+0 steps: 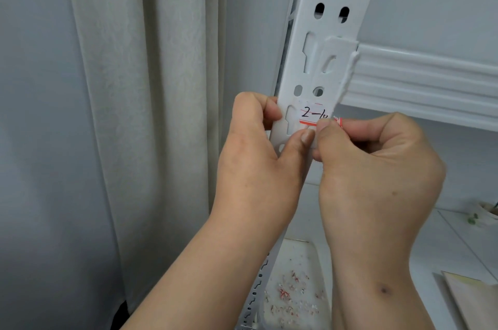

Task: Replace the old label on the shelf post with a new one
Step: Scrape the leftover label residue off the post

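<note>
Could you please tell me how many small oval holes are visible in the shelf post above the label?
4: an upper pair and, and a lower pair and just above the label. The hands may hide more below.

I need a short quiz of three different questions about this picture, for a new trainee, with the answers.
1. True or false: the label on the post has a red stripe.
2. Which hand grips the post's left edge: A) left hand B) right hand?
3. Fill in: red and white scraps lie in a white ____ below the hands.

Key: 1 true; 2 A; 3 tray.
</note>
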`<state>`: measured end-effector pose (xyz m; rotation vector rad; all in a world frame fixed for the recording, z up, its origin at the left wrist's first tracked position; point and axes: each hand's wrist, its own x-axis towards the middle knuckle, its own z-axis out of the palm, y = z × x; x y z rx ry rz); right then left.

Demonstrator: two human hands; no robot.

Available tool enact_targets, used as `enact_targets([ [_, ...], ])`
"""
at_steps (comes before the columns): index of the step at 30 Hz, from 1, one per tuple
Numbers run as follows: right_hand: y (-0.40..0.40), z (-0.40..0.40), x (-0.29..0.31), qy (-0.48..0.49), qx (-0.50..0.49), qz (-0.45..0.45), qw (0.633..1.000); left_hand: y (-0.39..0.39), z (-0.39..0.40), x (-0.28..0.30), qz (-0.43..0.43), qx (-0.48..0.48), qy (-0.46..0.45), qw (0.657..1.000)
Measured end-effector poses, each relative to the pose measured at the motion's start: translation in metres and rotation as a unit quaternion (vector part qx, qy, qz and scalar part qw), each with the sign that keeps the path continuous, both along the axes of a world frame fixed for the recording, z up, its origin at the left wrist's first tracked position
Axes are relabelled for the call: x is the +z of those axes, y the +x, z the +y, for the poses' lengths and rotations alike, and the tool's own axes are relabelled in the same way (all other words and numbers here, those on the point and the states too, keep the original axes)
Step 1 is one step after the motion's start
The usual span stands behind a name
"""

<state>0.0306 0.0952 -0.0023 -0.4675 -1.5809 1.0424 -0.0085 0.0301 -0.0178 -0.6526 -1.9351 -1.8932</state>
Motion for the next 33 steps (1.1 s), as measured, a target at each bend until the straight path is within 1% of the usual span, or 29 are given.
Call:
enact_targets([
  [4,0.004,0.000,0.008,-0.043,0.064,0.021,0.997,0.000,-0.001,0.000,0.001,0.001,-0.006,1.000],
  [7,0.007,-0.001,0.019,-0.037,0.096,0.059,0.993,0.001,-0.002,0.000,0.004,-0.001,-0.010,1.000],
  [10,0.012,0.002,0.023,-0.031,0.099,0.090,0.991,0.001,-0.002,-0.001,0.009,0.003,-0.018,1.000],
  [13,0.016,0.006,0.015,-0.032,0.099,0.089,0.991,0.001,-0.002,-0.001,0.003,0.004,-0.017,1.000],
  [19,0.018,0.011,-0.013,-0.083,0.182,0.050,0.979,0.002,-0.002,-0.001,0.004,0.013,-0.022,1.000],
  [22,0.016,0.011,-0.018,-0.082,0.188,0.020,0.979,0.001,-0.003,-0.001,-0.003,0.006,-0.021,1.000],
  [25,0.016,0.008,-0.019,-0.075,0.189,0.010,0.979,-0.001,-0.004,0.000,-0.006,0.005,-0.011,1.000],
  [27,0.016,0.006,-0.019,-0.065,0.188,0.009,0.980,-0.003,-0.004,0.000,-0.008,0.003,0.000,1.000],
  [29,0.014,0.007,-0.019,-0.039,0.163,0.004,0.986,-0.003,-0.004,0.000,-0.013,-0.001,0.006,1.000],
  [31,0.010,0.008,-0.018,0.018,0.117,-0.005,0.993,-0.004,-0.003,0.000,-0.013,-0.004,0.010,1.000],
  [33,0.005,0.011,-0.015,0.115,0.051,-0.014,0.992,-0.004,-0.003,-0.001,-0.011,0.000,0.008,1.000],
])
